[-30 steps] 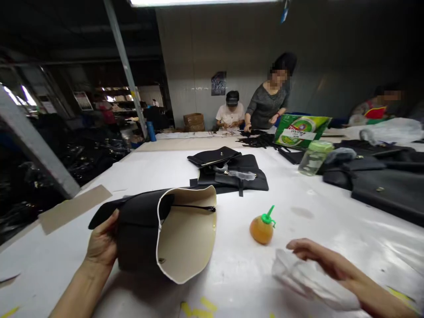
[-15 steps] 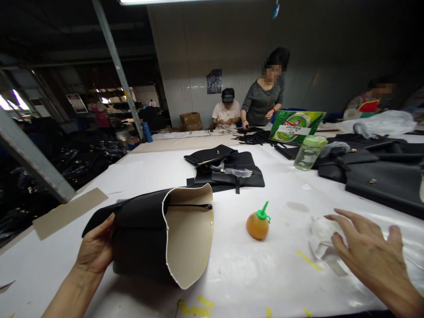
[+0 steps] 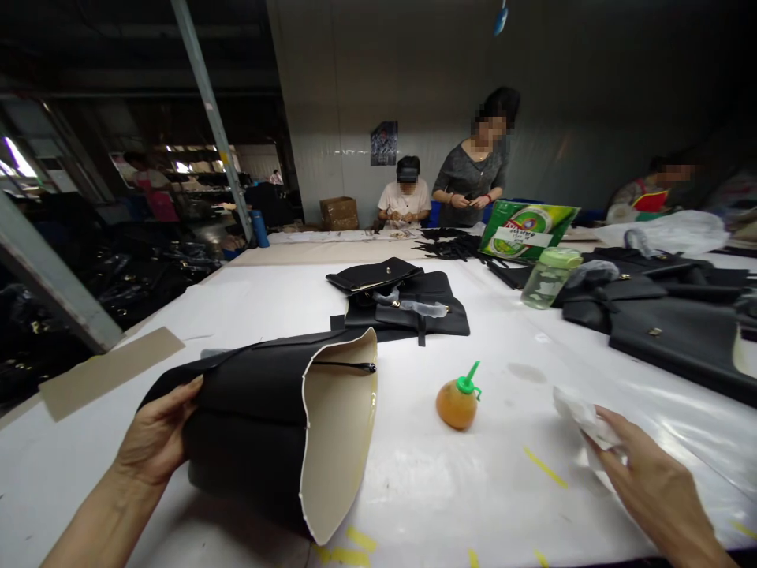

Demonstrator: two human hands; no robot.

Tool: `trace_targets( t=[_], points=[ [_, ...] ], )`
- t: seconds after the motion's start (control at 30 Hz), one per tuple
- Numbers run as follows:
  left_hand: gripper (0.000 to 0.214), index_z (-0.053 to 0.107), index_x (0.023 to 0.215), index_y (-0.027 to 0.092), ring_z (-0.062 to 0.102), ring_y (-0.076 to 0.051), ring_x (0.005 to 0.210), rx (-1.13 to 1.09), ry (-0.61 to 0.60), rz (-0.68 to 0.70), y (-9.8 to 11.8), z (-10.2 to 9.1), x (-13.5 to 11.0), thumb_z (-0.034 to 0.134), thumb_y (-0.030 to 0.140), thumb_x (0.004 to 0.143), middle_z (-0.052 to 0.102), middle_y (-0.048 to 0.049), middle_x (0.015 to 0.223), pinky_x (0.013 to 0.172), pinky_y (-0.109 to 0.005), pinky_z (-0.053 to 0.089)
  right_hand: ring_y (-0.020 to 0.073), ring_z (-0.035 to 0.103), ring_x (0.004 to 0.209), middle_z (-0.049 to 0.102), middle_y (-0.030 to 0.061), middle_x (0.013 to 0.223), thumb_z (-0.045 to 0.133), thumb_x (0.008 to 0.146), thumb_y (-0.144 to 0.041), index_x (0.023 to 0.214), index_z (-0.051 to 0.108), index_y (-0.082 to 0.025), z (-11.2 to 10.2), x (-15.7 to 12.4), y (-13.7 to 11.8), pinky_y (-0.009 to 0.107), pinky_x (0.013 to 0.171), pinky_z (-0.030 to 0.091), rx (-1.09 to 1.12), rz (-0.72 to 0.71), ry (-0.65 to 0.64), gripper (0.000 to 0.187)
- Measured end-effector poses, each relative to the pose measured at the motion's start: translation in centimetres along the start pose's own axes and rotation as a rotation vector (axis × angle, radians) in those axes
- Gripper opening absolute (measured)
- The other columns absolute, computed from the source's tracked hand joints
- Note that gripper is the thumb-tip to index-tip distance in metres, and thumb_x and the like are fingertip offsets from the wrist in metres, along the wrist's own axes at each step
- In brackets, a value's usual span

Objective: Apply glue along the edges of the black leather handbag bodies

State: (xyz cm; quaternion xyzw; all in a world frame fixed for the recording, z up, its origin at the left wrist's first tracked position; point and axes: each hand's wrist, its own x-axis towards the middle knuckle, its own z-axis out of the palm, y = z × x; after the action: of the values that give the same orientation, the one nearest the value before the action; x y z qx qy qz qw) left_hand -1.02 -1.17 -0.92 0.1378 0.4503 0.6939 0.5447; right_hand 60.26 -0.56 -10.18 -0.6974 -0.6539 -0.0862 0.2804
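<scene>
My left hand [image 3: 158,438] grips the far left end of a black leather bag body [image 3: 248,426], thumb on top and fingers underneath. The bag lies on its side with its open mouth facing right, showing a beige lining [image 3: 340,434] and a dark strip inside. My right hand [image 3: 650,473] is closed on a crumpled white tissue [image 3: 588,418] just above the table at the right. Between the hands stands a squat orange squeeze bottle [image 3: 456,406] with a green nozzle, touched by neither.
Black bag pieces [image 3: 408,304] lie beyond the bag, and more black bags [image 3: 668,315] at the right. A green-lidded bottle [image 3: 547,280] stands near a green box [image 3: 526,229]. Cardboard [image 3: 112,371] lies left. Two people [image 3: 473,173] work across the table [image 3: 266,292].
My right hand has closed on the white tissue, which it was open above before. The bag in my left hand has tilted slightly. The standing co-worker's hands have come together.
</scene>
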Motion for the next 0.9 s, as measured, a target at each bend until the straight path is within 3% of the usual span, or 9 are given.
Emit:
trace_targets(
  t=[0.07,0.2,0.27,0.37,0.47,0.57,0.67,0.8,0.9],
  points=[
    [0.027,0.069,0.084,0.01,0.071,-0.023,0.06,0.031,0.044,-0.019,0.0,0.4,-0.1,0.043,0.002,0.082,0.074,-0.0114,0.071,0.057,-0.036,0.06,0.0315,0.062,0.1,0.061,0.0128,0.116,0.046,0.082,-0.033,0.121,0.051,-0.02,-1.2,-1.3,-3.5,0.04,0.08,0.051,0.134,-0.111,-0.03,0.041],
    [0.024,0.069,0.08,0.011,0.07,-0.021,0.055,0.099,0.117,-0.061,-0.1,1.4,-0.3,0.046,0.005,0.084,0.073,-0.01,0.065,0.052,-0.032,0.06,0.0228,0.056,0.107,0.061,0.0053,0.117,0.037,0.081,-0.009,0.126,0.051,-0.027,-1.6,-3.5,-13.8,0.034,0.088,0.048,0.412,-0.431,-0.473,0.05],
    [0.024,0.068,0.077,0.01,0.069,-0.02,0.052,0.128,0.108,-0.056,-0.1,1.9,-0.3,0.046,0.003,0.082,0.072,-0.0093,0.062,0.05,-0.03,0.059,0.0224,0.055,0.103,0.061,0.009,0.114,0.03,0.077,0.0,0.131,0.05,-0.02,-0.5,-3.6,-18.0,0.036,0.088,0.046,0.396,-0.421,-0.559,0.06],
    [0.024,0.067,0.077,0.009,0.068,-0.02,0.052,0.141,0.051,-0.041,0.1,2.0,-0.2,0.046,0.002,0.082,0.072,-0.0094,0.062,0.048,-0.03,0.059,0.0248,0.052,0.101,0.061,0.013,0.114,0.033,0.074,0.002,0.124,0.055,-0.013,1.1,-3.3,-21.2,0.039,0.089,0.044,0.358,-0.425,-0.62,0.057],
    [0.023,0.067,0.081,0.009,0.069,-0.021,0.054,0.11,-0.002,-0.013,0.2,1.6,0.1,0.045,0.001,0.083,0.073,-0.0096,0.065,0.05,-0.032,0.059,0.026,0.052,0.097,0.064,0.0115,0.108,0.043,0.077,-0.008,0.108,0.064,-0.016,0.7,-3.3,-22.0,0.038,0.086,0.044,0.427,-0.58,-0.742,0.039],
    [0.024,0.067,0.082,0.008,0.069,-0.021,0.055,0.079,-0.005,0.015,0.2,1.0,0.3,0.044,0.0,0.083,0.073,-0.0092,0.065,0.051,-0.032,0.059,0.0247,0.056,0.088,0.067,0.0083,0.094,0.045,0.079,-0.015,0.098,0.066,-0.02,-1.4,-3.5,-21.5,0.037,0.083,0.046,0.489,-0.684,-0.864,0.029],
    [0.025,0.067,0.08,0.009,0.069,-0.021,0.053,0.053,0.026,0.015,0.4,0.9,0.3,0.044,0.0,0.083,0.072,-0.0087,0.064,0.05,-0.031,0.059,0.0252,0.06,0.091,0.068,0.0077,0.096,0.042,0.079,-0.015,0.103,0.066,-0.024,-3.5,-3.0,-18.7,0.038,0.085,0.047,0.47,-0.617,-0.842,0.035],
    [0.024,0.068,0.089,0.01,0.07,-0.021,0.06,0.008,0.039,-0.04,0.8,1.6,0.1,0.044,0.01,0.088,0.074,-0.0092,0.071,0.057,-0.031,0.06,0.0309,0.056,0.11,0.062,0.0068,0.118,0.044,0.071,-0.016,0.123,0.056,-0.028,-4.0,-1.1,-10.0,0.049,0.097,0.042,0.254,-0.369,-0.583,0.054],
    [0.033,0.068,0.099,0.012,0.072,-0.022,0.069,-0.029,-0.002,-0.057,0.9,2.2,0.1,0.039,0.027,0.093,0.075,-0.0114,0.079,0.064,-0.032,0.06,0.0344,0.055,0.11,0.057,0.0141,0.121,0.045,0.06,-0.016,0.123,0.051,-0.022,-2.5,0.4,-1.8,0.05,0.097,0.042,0.003,-0.214,-0.311,0.064]
  ],
)
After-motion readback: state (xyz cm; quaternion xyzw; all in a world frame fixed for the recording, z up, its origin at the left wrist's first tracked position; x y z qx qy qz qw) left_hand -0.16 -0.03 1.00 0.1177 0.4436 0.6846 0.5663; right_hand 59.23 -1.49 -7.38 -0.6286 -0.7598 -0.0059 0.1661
